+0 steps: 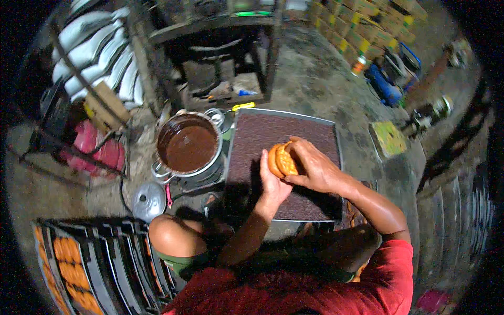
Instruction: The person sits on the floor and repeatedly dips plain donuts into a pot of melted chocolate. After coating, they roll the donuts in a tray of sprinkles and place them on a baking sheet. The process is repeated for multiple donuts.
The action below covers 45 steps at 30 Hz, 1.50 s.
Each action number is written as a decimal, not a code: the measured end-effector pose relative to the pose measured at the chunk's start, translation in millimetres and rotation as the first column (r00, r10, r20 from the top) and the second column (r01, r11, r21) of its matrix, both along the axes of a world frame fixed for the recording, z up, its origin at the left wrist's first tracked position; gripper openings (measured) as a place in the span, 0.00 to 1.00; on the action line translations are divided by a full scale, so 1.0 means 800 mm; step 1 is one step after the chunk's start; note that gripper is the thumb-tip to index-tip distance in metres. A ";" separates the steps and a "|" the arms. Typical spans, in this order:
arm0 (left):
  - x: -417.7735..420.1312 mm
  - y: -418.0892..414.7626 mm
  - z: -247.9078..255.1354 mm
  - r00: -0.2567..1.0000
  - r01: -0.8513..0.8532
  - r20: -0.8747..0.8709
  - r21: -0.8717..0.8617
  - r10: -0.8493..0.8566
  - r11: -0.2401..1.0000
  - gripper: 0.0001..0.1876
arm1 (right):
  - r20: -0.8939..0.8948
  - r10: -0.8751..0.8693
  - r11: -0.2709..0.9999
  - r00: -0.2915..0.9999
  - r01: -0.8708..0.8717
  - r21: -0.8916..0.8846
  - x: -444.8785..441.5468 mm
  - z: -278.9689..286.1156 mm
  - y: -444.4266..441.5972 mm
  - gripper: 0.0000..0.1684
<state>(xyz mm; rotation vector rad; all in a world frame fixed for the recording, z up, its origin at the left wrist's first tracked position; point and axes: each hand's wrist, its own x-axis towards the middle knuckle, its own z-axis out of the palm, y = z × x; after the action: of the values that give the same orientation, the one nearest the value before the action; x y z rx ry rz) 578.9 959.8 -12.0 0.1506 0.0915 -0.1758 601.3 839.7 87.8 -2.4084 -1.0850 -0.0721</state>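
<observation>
A golden-brown bun [286, 162], seemingly in two rounded pieces side by side, is held over a metal tray. My left hand [275, 179] cups it from below and the left. On the right side, my right hand [315, 163] has its thumb and fingers around the same bun. Dark brown granules [252, 145] fill the tray [338, 157] beneath both hands. Just left of the tray stands a two-handled metal pot [217, 160] with a thick brown liquid [191, 149] inside, its inner wall coated brown.
A metal lid [149, 201] lies below the pot, beside a pink-handled utensil [169, 195]. Racked trays [98, 271] of orange-brown buns [75, 271] stand at lower left. Beyond are white sacks [90, 47], a wooden frame [271, 59], stacked cartons [354, 23] and a yellow-green box [388, 138].
</observation>
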 end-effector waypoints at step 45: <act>-0.016 0.278 -0.048 0.804 -0.510 0.167 0.686 0.570 0.519 0.26 | -0.675 0.544 0.588 0.498 0.348 0.730 0.132 -0.144 0.233 0.32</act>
<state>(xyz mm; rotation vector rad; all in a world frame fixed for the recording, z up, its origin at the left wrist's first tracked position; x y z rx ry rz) 566.1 1182.0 -50.7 0.8915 0.2847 0.5159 706.9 1026.4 -27.1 -1.1442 -0.4722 0.5553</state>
